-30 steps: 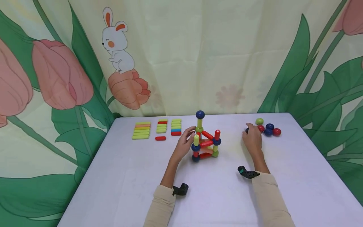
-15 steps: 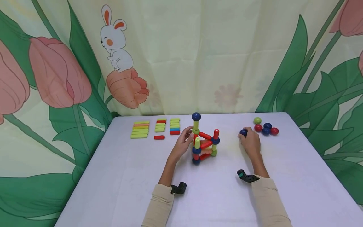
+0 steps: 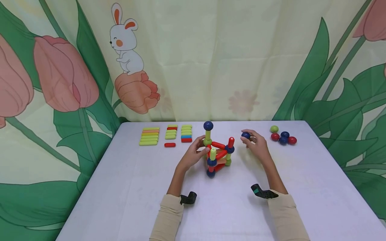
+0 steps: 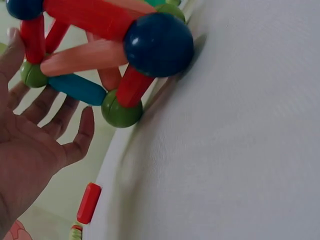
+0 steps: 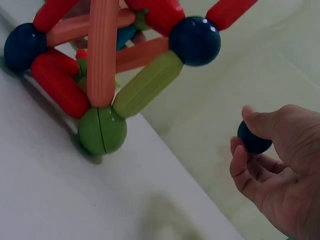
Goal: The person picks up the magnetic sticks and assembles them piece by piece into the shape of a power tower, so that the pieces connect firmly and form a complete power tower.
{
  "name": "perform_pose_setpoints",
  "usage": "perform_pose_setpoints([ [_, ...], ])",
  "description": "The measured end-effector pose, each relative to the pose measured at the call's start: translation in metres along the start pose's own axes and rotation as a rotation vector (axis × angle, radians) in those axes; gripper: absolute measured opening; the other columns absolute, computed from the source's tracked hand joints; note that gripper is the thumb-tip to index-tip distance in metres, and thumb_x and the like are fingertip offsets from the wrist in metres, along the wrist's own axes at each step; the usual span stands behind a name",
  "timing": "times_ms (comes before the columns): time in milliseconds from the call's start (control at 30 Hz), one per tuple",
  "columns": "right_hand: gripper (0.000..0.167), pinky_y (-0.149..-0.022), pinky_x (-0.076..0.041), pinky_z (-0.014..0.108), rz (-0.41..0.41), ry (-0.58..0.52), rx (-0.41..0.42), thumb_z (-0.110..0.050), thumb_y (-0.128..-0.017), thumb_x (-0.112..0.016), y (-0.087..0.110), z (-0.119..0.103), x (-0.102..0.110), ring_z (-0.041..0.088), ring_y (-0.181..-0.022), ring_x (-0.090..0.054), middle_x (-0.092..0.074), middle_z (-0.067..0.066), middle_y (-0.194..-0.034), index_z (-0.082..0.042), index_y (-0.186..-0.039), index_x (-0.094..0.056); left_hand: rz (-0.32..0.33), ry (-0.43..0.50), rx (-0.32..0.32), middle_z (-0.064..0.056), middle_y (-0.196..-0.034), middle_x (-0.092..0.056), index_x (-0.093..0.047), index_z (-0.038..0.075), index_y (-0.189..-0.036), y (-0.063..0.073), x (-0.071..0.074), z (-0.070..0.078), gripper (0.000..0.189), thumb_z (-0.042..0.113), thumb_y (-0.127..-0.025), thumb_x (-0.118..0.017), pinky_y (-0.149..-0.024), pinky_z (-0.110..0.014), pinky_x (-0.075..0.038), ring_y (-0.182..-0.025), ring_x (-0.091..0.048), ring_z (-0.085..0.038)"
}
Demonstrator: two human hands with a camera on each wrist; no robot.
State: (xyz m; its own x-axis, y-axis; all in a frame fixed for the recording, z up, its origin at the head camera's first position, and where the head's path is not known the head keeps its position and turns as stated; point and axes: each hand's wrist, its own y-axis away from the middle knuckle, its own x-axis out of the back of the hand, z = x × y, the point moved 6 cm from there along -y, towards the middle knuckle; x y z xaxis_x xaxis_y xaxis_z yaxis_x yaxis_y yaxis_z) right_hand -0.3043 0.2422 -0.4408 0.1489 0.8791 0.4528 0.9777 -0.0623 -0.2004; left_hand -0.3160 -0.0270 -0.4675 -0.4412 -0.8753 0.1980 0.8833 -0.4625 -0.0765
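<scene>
A construction-toy frame of coloured rods and balls stands on the white table. At its far left, an upright yellow-green rod carries a dark blue ball. My left hand holds the frame's left side; in the left wrist view its thumb is at a red rod and its fingers reach behind the frame beside a blue rod. To the right of the frame, my right hand pinches a loose dark blue ball between thumb and fingers, raised above the table and apart from the frame.
Several sorted rods lie in stacks at the back left, with a single red rod in front. A group of red, blue and green balls lies at the back right. A printed curtain hangs behind the table.
My right hand has picked up the dark blue ball beside the group and brought it left toward the frame. The frame has turned slightly under my left hand, its near corner shifting toward me.
</scene>
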Motion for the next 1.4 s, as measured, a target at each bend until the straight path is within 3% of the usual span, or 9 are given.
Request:
perform_pose_setpoints([
  [167, 0.045, -0.073, -0.051, 0.015, -0.063, -0.113, 0.048, -0.03, -0.1, -0.055, 0.007, -0.029, -0.002, 0.008, -0.085, -0.061, -0.06, 0.02, -0.113, -0.011, -0.14, -0.051, -0.043, -0.03, -0.022, -0.007, -0.137, -0.056, -0.041, 0.024, -0.147, 0.002, 0.002, -0.001, 0.063, 0.028, -0.091, -0.069, -0.099, -0.04, -0.049, -0.128, -0.05, -0.025],
  [267, 0.046, -0.073, -0.052, 0.014, -0.06, -0.165, 0.082, -0.027, -0.099, -0.057, 0.01, -0.043, -0.001, 0.005, -0.086, -0.061, -0.062, 0.011, -0.109, -0.01, -0.141, -0.049, -0.067, -0.025, -0.04, -0.007, -0.133, -0.058, -0.046, 0.02, -0.143, 0.003, 0.002, 0.0, 0.06, 0.024, -0.089, -0.073, -0.091, -0.032, -0.05, -0.12, -0.053, -0.022],
  [433, 0.047, -0.079, -0.053, 0.014, -0.038, -0.278, 0.123, -0.024, -0.094, -0.066, 0.018, -0.064, 0.002, 0.006, -0.099, -0.062, -0.063, -0.005, -0.11, -0.007, -0.135, -0.053, -0.101, 0.033, -0.044, -0.011, -0.128, -0.059, -0.05, 0.011, -0.133, 0.004, 0.001, 0.001, 0.053, 0.017, -0.086, -0.075, -0.083, -0.026, -0.048, -0.108, -0.054, -0.018],
  [600, 0.042, -0.09, -0.051, 0.015, -0.069, -0.404, 0.217, -0.006, -0.091, -0.068, 0.027, -0.085, 0.0, 0.01, -0.108, -0.06, -0.062, -0.004, -0.117, 0.0, -0.13, -0.053, -0.109, 0.046, -0.024, -0.015, -0.125, -0.057, -0.049, 0.007, -0.13, 0.005, -0.002, 0.002, 0.051, 0.013, -0.086, -0.075, -0.084, -0.025, -0.048, -0.101, -0.056, -0.016],
  [733, 0.041, -0.091, -0.051, 0.017, -0.082, -0.361, 0.307, 0.003, -0.087, -0.068, 0.03, -0.096, -0.003, 0.01, -0.106, -0.061, -0.061, -0.003, -0.114, 0.004, -0.125, -0.052, -0.103, 0.018, -0.004, -0.017, -0.124, -0.056, -0.048, 0.005, -0.129, 0.008, -0.003, 0.01, 0.051, 0.011, -0.086, -0.074, -0.085, -0.025, -0.048, -0.099, -0.056, -0.015],
  [933, 0.042, -0.09, -0.052, 0.022, -0.085, -0.258, 0.367, 0.004, -0.086, -0.07, 0.032, -0.099, -0.006, 0.008, -0.107, -0.06, -0.063, 0.004, -0.115, 0.0, -0.125, -0.055, -0.121, -0.005, -0.014, -0.018, -0.121, -0.057, -0.048, 0.003, -0.127, 0.021, -0.003, 0.035, 0.049, 0.015, -0.087, -0.074, -0.088, -0.029, -0.05, -0.099, -0.056, -0.014],
  [1000, 0.044, -0.09, -0.052, 0.022, -0.093, -0.254, 0.376, 0.004, -0.086, -0.069, 0.032, -0.098, -0.006, 0.008, -0.108, -0.06, -0.062, 0.01, -0.118, 0.0, -0.128, -0.054, -0.132, -0.003, -0.027, -0.019, -0.122, -0.057, -0.049, 0.003, -0.128, 0.021, -0.004, 0.035, 0.05, 0.016, -0.088, -0.074, -0.09, -0.032, -0.05, -0.1, -0.057, -0.015],
  [1200, 0.042, -0.089, -0.05, 0.016, -0.04, -0.227, 0.36, -0.002, -0.091, -0.066, 0.03, -0.088, 0.004, 0.008, -0.109, -0.059, -0.062, 0.017, -0.121, -0.001, -0.131, -0.054, -0.145, 0.011, -0.042, -0.019, -0.126, -0.056, -0.049, 0.004, -0.133, 0.01, -0.005, 0.014, 0.051, 0.012, -0.088, -0.072, -0.094, -0.035, -0.05, -0.102, -0.057, -0.015],
  [1400, 0.033, -0.076, -0.051, 0.011, 0.17, -0.173, 0.203, -0.018, -0.096, -0.063, 0.023, -0.053, 0.027, 0.002, -0.089, -0.064, -0.066, -0.007, -0.106, -0.002, -0.124, -0.061, -0.099, -0.009, -0.045, -0.014, -0.122, -0.059, -0.051, 0.007, -0.13, 0.007, -0.005, 0.006, 0.05, 0.016, -0.087, -0.075, -0.092, -0.03, -0.051, -0.102, -0.058, -0.017],
])
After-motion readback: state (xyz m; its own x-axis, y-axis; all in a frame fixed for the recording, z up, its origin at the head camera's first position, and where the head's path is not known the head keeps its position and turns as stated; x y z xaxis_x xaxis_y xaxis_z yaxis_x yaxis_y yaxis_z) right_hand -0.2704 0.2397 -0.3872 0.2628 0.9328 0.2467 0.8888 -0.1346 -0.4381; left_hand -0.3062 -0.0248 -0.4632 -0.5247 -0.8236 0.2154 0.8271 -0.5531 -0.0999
